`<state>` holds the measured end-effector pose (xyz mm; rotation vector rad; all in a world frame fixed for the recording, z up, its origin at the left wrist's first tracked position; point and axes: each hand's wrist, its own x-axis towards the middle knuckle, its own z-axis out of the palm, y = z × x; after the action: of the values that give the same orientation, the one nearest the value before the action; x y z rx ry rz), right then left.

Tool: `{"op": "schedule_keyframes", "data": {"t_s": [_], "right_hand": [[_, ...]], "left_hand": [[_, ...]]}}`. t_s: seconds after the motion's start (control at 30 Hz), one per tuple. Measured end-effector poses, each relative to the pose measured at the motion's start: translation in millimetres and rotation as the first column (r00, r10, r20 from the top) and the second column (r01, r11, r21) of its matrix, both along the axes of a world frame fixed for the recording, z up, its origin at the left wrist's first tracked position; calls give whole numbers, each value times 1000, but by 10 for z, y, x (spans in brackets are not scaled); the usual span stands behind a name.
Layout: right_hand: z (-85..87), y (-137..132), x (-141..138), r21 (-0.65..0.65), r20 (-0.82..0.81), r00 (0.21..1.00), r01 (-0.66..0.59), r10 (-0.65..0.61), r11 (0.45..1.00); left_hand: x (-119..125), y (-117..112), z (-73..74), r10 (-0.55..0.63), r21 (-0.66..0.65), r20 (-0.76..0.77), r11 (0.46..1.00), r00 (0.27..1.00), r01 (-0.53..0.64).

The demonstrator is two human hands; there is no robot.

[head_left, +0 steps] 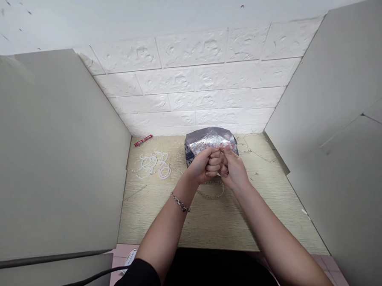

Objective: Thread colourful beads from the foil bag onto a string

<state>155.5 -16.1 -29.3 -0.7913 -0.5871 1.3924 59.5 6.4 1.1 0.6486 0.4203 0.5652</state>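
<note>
Beads (211, 198) showed looped just body-side of L hand (207, 165) & R hand (233, 166), which met w/ fingers curled, thumbs pinched; couldn't tell on what. Silvery bag (210, 135) sat behind hands; white strands (154, 163) lay on bench (214, 227) to L.

Upright grey panels close off the sides, the left panel (50, 146) and the right panel (336, 109), while the brick-patterned wall (181, 75) blocks the far edge. At centre, the silvery bag (206, 138) stands behind the left hand (200, 164) and right hand (235, 166) — a straight reach there is barred. A beaded loop (212, 197) lies just below them, between the forearms. Left of centre, white bead strands (149, 162) clutter the table (269, 177), with a red packet (143, 140) near the wall. The widest passage runs right of centre — low over bare tabletop, between right forearm and right panel.
</note>
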Motion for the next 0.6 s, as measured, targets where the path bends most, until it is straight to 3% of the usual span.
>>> {"op": "schedule_keyframes", "data": {"t_s": [0.6], "right_hand": [[12,-4,-3,-1,8,1000,0,0,1000]], "left_hand": [[-6,7,-8,-17,-24,28,1000,999,18]]}}
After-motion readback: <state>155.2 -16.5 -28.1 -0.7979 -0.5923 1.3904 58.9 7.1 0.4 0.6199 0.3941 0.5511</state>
